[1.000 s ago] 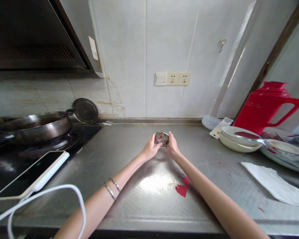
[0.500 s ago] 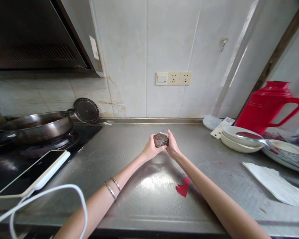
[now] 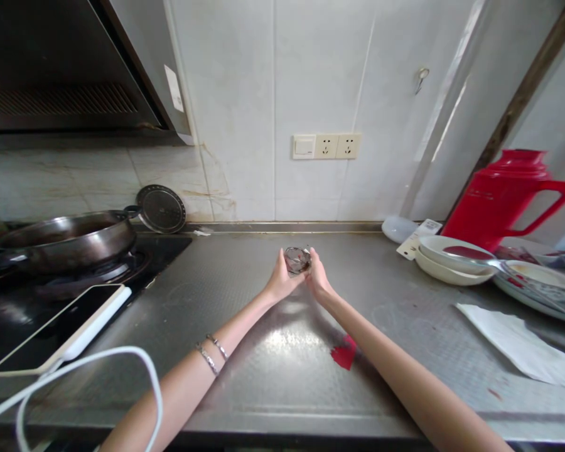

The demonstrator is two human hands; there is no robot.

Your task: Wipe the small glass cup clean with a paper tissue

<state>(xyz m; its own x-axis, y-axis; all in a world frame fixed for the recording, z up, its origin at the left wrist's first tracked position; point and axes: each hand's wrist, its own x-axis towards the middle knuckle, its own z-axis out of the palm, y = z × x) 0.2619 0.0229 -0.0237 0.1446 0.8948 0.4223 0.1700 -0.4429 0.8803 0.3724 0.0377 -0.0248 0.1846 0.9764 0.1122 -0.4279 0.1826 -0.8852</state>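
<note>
Above the middle of the steel counter, both my hands cup a small round, shiny, grey glassy object (image 3: 297, 260) with reddish flecks showing in it. I cannot make out its exact kind. My left hand (image 3: 282, 279) wraps its left and lower side, thumb and fingers curved against it. Pressing from the right, my right hand (image 3: 317, 274) has its fingers closed on the edge, and the two hands touch below. Two silver bracelets (image 3: 211, 353) circle my left wrist. A torn red scrap (image 3: 343, 353) lies on the counter (image 3: 245, 376) beside my right forearm.
Left stands a stove with a metal pan (image 3: 75, 242); a phone (image 3: 59, 329) with a white cable (image 3: 141, 358) lies in front. A dark perforated disc (image 3: 161, 209) leans on the wall. To the right are a red thermos (image 3: 499, 204), stacked bowls (image 3: 452, 270) and a white napkin (image 3: 522, 348).
The object and both hands have shifted slightly left. The object is turned a little, so its round face looks lighter and more see-through. The view has also moved slightly.
</note>
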